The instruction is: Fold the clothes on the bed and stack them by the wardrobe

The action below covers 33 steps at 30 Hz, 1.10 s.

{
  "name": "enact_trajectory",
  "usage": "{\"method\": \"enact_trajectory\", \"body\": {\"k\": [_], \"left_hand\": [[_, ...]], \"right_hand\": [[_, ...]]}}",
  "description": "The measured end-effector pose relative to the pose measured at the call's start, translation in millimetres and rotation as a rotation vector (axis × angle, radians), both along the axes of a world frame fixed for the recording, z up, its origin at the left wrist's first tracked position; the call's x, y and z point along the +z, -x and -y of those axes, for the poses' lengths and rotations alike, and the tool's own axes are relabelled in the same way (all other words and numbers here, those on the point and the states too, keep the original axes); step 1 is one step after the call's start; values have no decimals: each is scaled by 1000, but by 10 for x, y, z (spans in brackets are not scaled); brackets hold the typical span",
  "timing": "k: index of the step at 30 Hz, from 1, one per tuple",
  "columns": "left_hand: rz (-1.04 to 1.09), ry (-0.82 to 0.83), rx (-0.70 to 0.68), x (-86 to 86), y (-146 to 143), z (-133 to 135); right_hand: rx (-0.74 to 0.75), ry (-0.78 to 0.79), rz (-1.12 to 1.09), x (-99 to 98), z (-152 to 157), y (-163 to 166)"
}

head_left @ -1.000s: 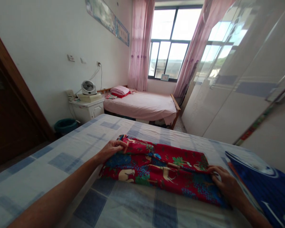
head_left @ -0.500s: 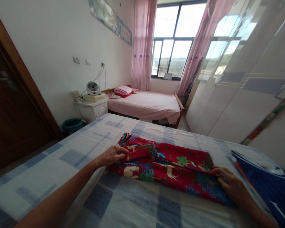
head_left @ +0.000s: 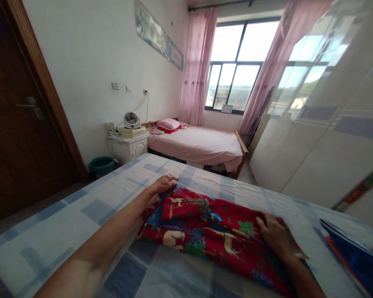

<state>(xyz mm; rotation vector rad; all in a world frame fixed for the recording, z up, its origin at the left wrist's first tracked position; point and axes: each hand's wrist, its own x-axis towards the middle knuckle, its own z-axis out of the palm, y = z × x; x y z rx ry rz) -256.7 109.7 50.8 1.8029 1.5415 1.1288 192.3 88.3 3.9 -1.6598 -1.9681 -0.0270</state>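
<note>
A folded red printed cloth [head_left: 202,223], patterned with pale animals, green leaves and blue clusters, lies lengthwise on the blue-and-white checked bed cover [head_left: 105,207]. A bunched blue bit shows near its middle. My left hand [head_left: 165,183] is at the far left corner of the cloth, its fingers closed on the edge there. On the right part of the cloth rests my right hand [head_left: 274,236], fingers bent down and pinching the upper layer. A flap of the cloth spreads out to the right of that hand. My fingertips are partly hidden.
A dark blue item [head_left: 357,252] lies on the bed at the right. Beyond the bed stand a pink-covered bed [head_left: 199,142], a white nightstand [head_left: 127,149] with a fan [head_left: 132,120], and a teal bin [head_left: 102,165]. A glossy wardrobe [head_left: 323,136] lines the right side.
My left hand has moved away from me to the cloth's far left corner. My right hand has shifted left from the right end onto the cloth. The camera view has tilted slightly.
</note>
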Motion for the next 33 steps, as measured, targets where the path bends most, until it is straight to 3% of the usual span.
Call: {"method": "enact_trajectory", "body": {"k": [4,11,19,23,27,31,33], "left_hand": [[-36,0,-137,-42,19,-46],[-92,28,-203,-75,222,-113],[-24,68,-104,-124,385,-89],[-116,87,-43,-148,393,-46],[-299,94,135,-139,389,-70],[-466,37,272,39,185,-10],[-526,-41,236,126,-66,87]], "right_hand": [[55,8,41,-204,-31,12],[78,50,40,-206,-34,-68],[80,88,59,-159,-13,-43],[83,92,55,-185,-30,-58],[92,90,39,-214,-42,-66],[89,80,34,-217,-40,-65],[89,68,46,-221,-42,-65]]}}
